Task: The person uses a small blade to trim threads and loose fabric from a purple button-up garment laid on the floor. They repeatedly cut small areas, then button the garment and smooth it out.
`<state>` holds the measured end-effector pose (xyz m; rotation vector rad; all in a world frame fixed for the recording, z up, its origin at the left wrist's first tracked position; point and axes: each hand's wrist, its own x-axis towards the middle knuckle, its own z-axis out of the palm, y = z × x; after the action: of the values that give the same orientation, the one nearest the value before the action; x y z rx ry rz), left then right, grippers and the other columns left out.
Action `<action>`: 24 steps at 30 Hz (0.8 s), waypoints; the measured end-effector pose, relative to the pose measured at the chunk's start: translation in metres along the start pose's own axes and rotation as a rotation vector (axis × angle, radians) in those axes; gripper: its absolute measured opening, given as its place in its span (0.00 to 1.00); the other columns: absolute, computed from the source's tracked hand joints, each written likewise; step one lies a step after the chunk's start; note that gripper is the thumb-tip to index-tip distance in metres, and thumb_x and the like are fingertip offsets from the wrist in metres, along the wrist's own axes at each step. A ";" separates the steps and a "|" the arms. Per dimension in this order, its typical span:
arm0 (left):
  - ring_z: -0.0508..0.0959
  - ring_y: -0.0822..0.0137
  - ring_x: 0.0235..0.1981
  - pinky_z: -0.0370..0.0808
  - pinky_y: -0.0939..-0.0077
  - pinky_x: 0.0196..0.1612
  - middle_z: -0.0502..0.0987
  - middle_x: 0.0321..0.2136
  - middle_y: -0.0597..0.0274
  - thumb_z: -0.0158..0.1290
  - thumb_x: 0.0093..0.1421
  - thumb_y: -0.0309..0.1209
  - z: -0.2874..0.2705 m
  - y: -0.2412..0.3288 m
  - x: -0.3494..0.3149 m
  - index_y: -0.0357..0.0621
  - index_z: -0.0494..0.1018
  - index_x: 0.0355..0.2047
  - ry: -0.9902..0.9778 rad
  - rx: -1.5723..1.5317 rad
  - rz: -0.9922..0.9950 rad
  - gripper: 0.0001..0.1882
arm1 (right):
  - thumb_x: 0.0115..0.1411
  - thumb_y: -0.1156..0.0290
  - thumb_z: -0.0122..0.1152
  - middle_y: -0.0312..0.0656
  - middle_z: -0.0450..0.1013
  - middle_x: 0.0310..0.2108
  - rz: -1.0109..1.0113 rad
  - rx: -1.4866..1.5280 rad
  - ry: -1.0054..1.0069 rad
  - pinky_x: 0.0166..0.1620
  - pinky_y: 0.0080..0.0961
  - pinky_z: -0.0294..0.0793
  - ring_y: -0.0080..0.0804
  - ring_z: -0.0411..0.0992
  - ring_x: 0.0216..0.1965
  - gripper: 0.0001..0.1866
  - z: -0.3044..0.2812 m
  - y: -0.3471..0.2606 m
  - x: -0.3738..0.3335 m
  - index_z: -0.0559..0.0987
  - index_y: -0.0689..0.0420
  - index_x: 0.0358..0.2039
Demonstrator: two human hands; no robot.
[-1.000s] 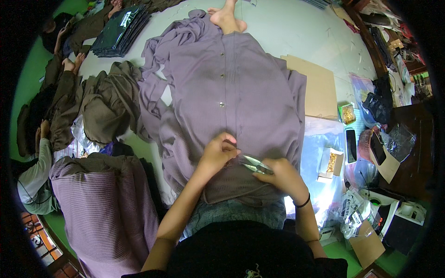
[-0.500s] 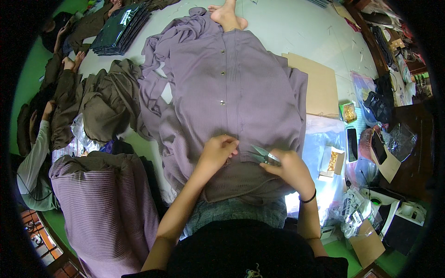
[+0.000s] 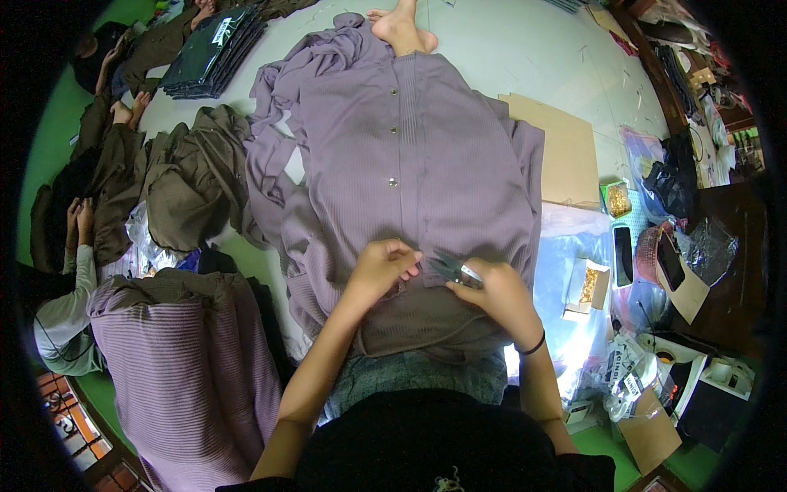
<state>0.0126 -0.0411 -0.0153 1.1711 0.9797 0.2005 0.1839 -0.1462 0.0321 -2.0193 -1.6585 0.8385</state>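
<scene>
The purple shirt lay spread from the middle up to 12 o'clock, where bare feet poked out. The left hand had finger and thumb pressed together by its front strip; I could not tell what was between them. At that hand's 3 o'clock, the right hand gripped metal snips, tips toward 10 o'clock. The cloth looked light, soft and floppy; its front strip seemed best to pinch.

The shirt lies before the person, with a foot at its far end. Left of it lie more clothes, with a cloth bundle nearer the person. On the right, a box sits on plastic, left of a phone.
</scene>
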 end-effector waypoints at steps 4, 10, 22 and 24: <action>0.70 0.80 0.21 0.63 0.89 0.20 0.75 0.22 0.66 0.52 0.54 0.34 -0.001 0.005 -0.005 0.41 0.72 0.29 0.017 -0.055 -0.008 0.09 | 0.48 0.62 0.61 0.50 0.69 0.18 0.008 -0.020 0.008 0.26 0.31 0.67 0.46 0.70 0.21 0.15 0.003 0.002 -0.001 0.73 0.63 0.23; 0.69 0.81 0.27 0.62 0.90 0.25 0.75 0.25 0.69 0.50 0.55 0.37 -0.001 0.010 -0.008 0.45 0.72 0.29 -0.065 -0.150 0.013 0.09 | 0.48 0.62 0.60 0.51 0.69 0.18 0.027 -0.043 0.012 0.26 0.31 0.66 0.45 0.70 0.21 0.15 0.009 0.002 0.000 0.73 0.63 0.24; 0.65 0.82 0.24 0.61 0.90 0.25 0.76 0.27 0.68 0.48 0.57 0.35 -0.002 0.005 -0.007 0.46 0.69 0.30 -0.035 -0.213 0.001 0.07 | 0.49 0.63 0.59 0.47 0.66 0.15 0.047 0.131 -0.121 0.24 0.27 0.64 0.36 0.66 0.16 0.14 -0.009 -0.008 -0.012 0.74 0.63 0.23; 0.65 0.82 0.24 0.61 0.90 0.25 0.76 0.27 0.67 0.48 0.57 0.34 -0.002 0.006 -0.007 0.46 0.69 0.30 -0.022 -0.231 0.003 0.07 | 0.50 0.62 0.58 0.48 0.66 0.15 0.045 0.125 -0.120 0.24 0.27 0.64 0.37 0.66 0.16 0.14 -0.003 -0.009 -0.008 0.74 0.63 0.22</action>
<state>0.0086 -0.0413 -0.0070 0.9615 0.9093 0.2951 0.1786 -0.1523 0.0415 -1.9614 -1.5851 1.0712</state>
